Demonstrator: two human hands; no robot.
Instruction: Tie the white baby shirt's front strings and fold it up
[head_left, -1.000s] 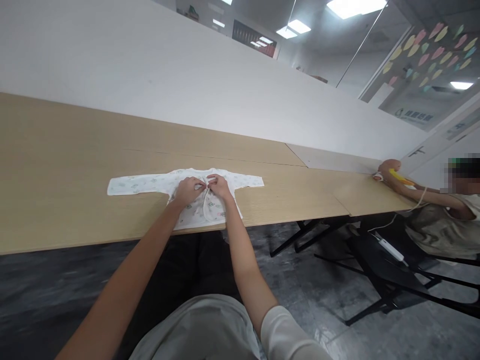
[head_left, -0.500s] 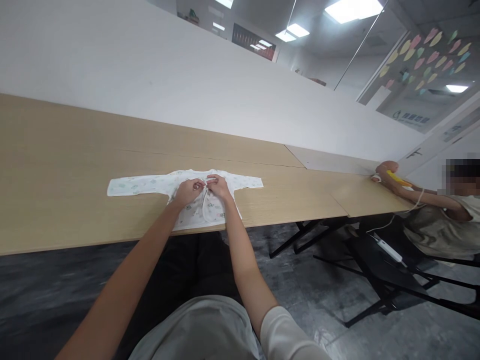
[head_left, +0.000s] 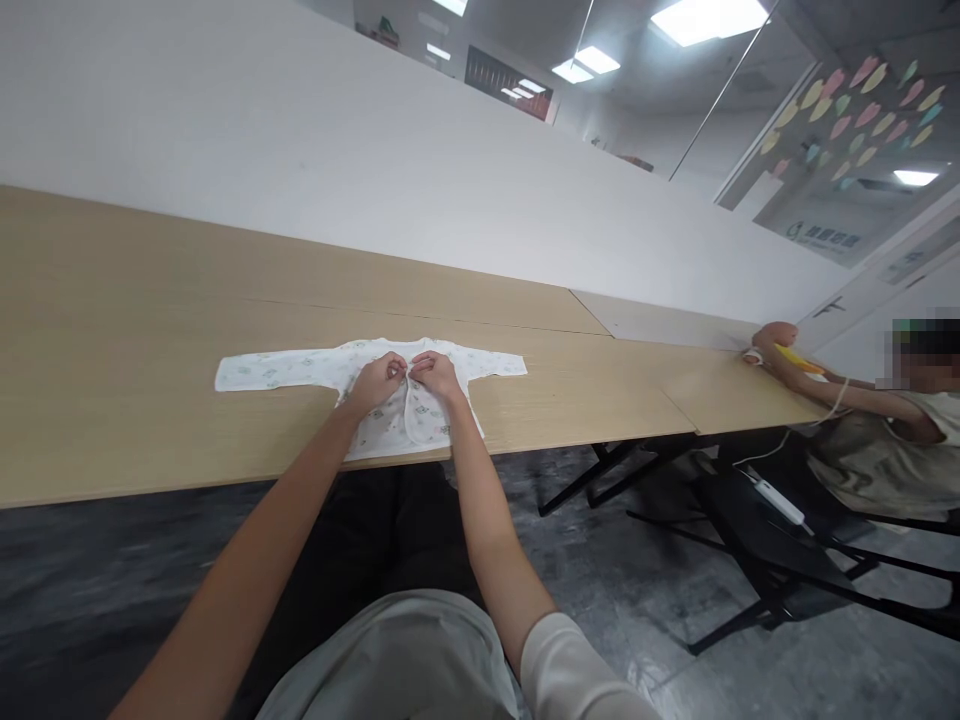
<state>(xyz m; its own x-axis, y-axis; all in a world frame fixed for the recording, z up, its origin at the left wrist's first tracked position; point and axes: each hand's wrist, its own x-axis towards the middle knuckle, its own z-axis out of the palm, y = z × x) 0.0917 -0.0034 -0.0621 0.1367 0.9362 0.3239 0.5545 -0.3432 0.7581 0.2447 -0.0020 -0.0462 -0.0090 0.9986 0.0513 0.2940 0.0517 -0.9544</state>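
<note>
A small white baby shirt (head_left: 426, 420) with a faint print lies face up on the table, its sleeves spread to both sides. Its front opening runs down the middle, and the lower hem lies near the table's front edge. My left hand (head_left: 381, 382) pinches the fabric at the upper part of that opening. Close beside it, my right hand (head_left: 436, 374) pinches the other edge, the fingertips of both hands almost meeting. Whatever small fastening may be between the fingers is hidden.
The long wooden table (head_left: 135, 290) runs along a white wall (head_left: 300, 180). At the far right another person (head_left: 885, 430) reaches over the table towards a doll-like object (head_left: 778, 335). A black folding chair (head_left: 780, 530) carries a white power strip (head_left: 780, 502).
My right hand's fingers have closed in and shifted slightly left, towards my left hand. The shirt lies almost unchanged.
</note>
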